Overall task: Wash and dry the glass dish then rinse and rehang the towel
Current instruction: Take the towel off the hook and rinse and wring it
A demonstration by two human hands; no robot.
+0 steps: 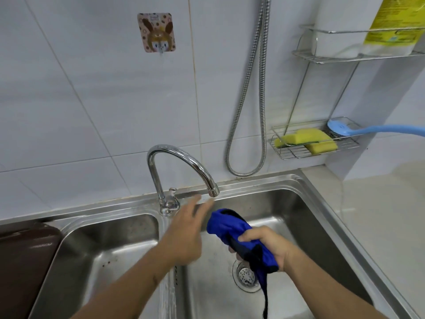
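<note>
Head view: right hand (264, 246) grips bunched blue towel (239, 236) over right basin of sink (299, 180), just under faucet (184, 166) spout, placed for rinsing. Left hand (186, 231) open, fingers extended toward faucet handle. No water visible. Glass dish unseen.

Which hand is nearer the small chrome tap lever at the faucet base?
Left. The left hand reaches, fingers straight, just right of the small chrome tap lever, not clearly touching it. The right hand is farther right, over the steel basin, gripping the bunched blue towel.
</note>
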